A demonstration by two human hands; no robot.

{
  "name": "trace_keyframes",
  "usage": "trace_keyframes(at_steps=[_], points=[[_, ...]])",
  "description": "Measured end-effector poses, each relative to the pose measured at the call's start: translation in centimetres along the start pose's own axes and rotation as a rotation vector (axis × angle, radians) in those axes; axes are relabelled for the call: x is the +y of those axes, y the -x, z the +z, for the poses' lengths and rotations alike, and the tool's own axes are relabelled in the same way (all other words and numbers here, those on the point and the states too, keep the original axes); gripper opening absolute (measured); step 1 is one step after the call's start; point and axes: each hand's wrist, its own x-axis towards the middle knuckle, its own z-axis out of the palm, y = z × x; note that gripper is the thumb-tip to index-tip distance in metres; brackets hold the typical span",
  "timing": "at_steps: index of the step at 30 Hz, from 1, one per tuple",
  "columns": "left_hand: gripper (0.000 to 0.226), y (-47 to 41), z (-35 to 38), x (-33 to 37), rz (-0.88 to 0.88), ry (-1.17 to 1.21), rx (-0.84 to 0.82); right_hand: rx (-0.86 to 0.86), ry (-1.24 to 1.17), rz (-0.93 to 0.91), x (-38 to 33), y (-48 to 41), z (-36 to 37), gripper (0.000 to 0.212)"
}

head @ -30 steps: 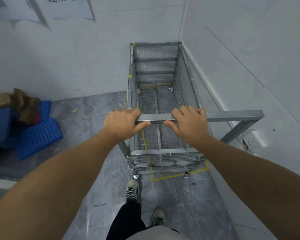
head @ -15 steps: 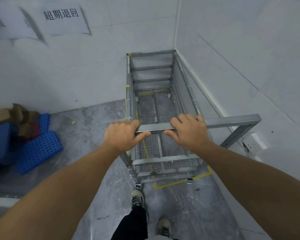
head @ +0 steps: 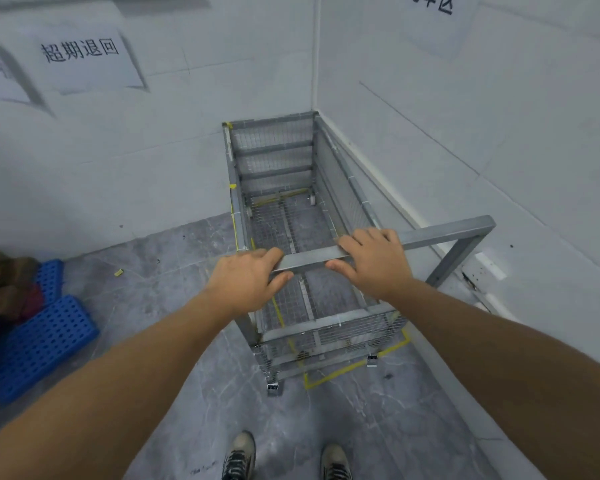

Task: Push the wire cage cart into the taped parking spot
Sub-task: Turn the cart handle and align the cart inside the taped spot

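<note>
The grey wire cage cart [head: 278, 161] stands lengthwise in the corner where two white walls meet, its far end against the back wall. Yellow floor tape [head: 354, 367] marks a rectangle; its near corner shows just in front of the cart's near wheels, and more tape is visible through the mesh floor. My left hand [head: 246, 282] and my right hand [head: 373, 259] both grip the flat metal handle bar [head: 309, 259] at the near end. The bar runs on to the right and bends down close to the right wall.
The right wall [head: 499, 168] runs close along the cart, with a white socket plate [head: 489, 266] low on it. Blue perforated plastic pallets [head: 39, 341] and brown cardboard [head: 4, 271] lie at the left. Paper signs hang on both walls. My two shoes [head: 239, 455] stand on the grey marble floor.
The cart has rolled deeper into the corner, further from my feet. Both hands stay on the handle bar, and my feet now stand side by side.
</note>
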Motion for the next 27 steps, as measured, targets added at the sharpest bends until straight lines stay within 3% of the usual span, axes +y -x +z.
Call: trace_keyframes(at_steps=[6, 10, 14, 20, 27], points=[[0.033, -0.7, -0.6, -1.6, 0.155, 0.138, -0.175, -0.044, -0.070, 0.191, -2.0, 1.0, -0.3, 0.074], [0.051, -1.2, -0.8, -3.4, 0.280, 0.211, -0.278, -0.081, -0.151, 0.345, -3.7, 1.8, -0.9, 0.080], [0.059, -0.6, -1.2, -5.0, 0.378, 0.305, -0.249, -0.020, -0.339, 0.647, -6.0, 2.0, -1.2, 0.080], [0.050, 0.3, -0.3, -6.9, 0.413, 0.610, -0.132, 0.102, -0.492, 1.036, -9.4, 0.6, -1.4, 0.070], [0.041, 0.5, 0.1, -6.3, 0.366, 0.734, -0.029, 0.155, -0.624, 1.247, -8.9, -1.3, -0.5, 0.084]])
